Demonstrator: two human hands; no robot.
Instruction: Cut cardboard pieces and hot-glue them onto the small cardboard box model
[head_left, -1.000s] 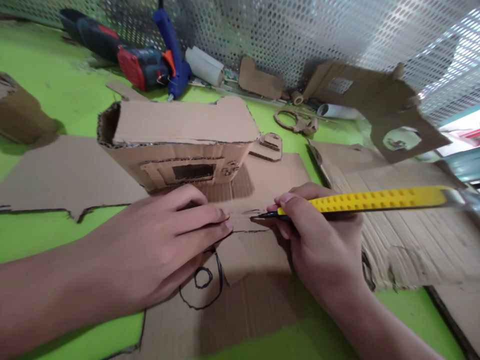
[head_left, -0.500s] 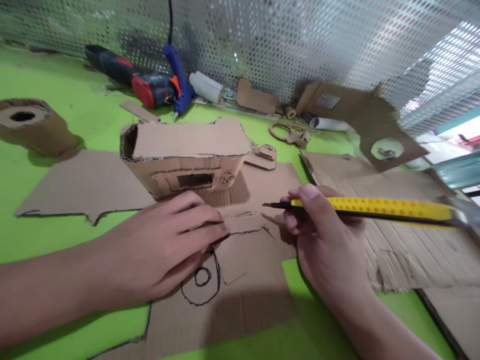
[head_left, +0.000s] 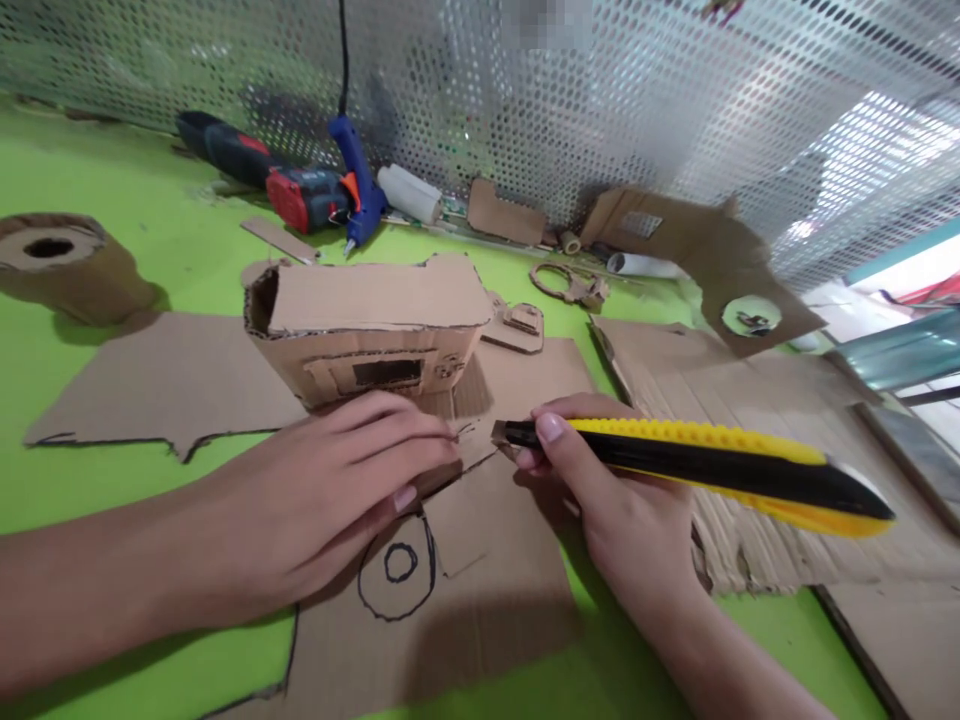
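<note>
My right hand (head_left: 622, 500) grips a yellow and black box cutter (head_left: 697, 465), its blade tip at a drawn line on the cardboard sheet (head_left: 510, 600). My left hand (head_left: 337, 500) lies flat across the same sheet, left of the blade, fingers stretched out. Below its fingers, black marker circles are drawn on the sheet. Just behind the left hand stands a cardboard camera body (head_left: 367, 330) with a rectangular window cut in its near face and an open left end. A small cardboard part with a raised block (head_left: 521, 325) lies behind it on the right.
At the far left stands a cardboard tube (head_left: 71, 265). A blue glue gun (head_left: 360, 190) and a red and black power tool (head_left: 300, 195) lie along the perforated metal screen (head_left: 480, 110). Ridged cardboard (head_left: 675, 390) and a cardboard ring (head_left: 555, 282) are to the right.
My right hand has moved left, bringing the blade closer to my left fingers, and the cutter has turned to show its black side. My left hand has stayed nearly in place.
</note>
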